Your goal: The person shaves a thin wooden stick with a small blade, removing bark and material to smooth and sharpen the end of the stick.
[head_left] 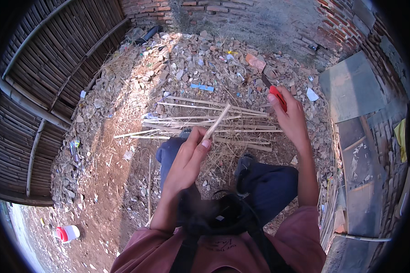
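Note:
My left hand [190,157] is closed round a short, pale strip of split bamboo [217,121], which slants up and to the right. In my right hand [290,113], held farther out to the right, is a knife [278,98] with a red handle and a dark blade pointing up and left. Blade and strip are well apart. Beyond my left hand, several long, thin bamboo strips [187,123] lie across the ground in a loose row. Shavings and dry fibres [221,157] are scattered between my feet.
Rubble [200,63] covers the ground up to a brick wall [259,22]. A bamboo fence [45,63] stands at the left, with a red and white plastic container [68,233] near its lower end. Flat boards [353,88] lean at the right. A blue strip [202,87] lies among the stones.

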Available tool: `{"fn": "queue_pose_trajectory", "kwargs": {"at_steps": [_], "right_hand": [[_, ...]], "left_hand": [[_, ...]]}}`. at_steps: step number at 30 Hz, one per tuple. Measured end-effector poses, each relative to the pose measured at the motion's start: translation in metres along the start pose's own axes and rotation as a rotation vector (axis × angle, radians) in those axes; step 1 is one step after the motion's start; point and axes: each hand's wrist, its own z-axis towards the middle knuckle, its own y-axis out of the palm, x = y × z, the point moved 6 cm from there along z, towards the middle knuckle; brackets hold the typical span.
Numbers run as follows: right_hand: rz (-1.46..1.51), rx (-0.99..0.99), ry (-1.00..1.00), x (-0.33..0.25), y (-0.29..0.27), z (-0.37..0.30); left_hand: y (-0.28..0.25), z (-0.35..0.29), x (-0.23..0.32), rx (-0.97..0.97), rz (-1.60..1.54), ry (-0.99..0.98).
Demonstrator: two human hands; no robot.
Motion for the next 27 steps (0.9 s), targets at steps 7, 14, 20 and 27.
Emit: {"fn": "queue_pose_trajectory", "kwargs": {"at_steps": [7,14,20,27], "right_hand": [[0.259,-0.139,-0.380,-0.076,0.038,-0.057],[0.226,-0.158,-0.571,-0.083,0.073,-0.073],[0.197,-0.191,-0.596,-0.081,0.077,-0.074],[0.196,-0.149,-0.613,-0.077,0.075,-0.076]], "left_hand": [[0.011,-0.005,0.025,0.013,0.362,0.193],[0.012,-0.003,0.018,0.057,0.489,0.233],[0.014,-0.004,0.021,0.043,0.521,0.189],[0.016,0.002,0.020,-0.005,0.485,0.272]]}}
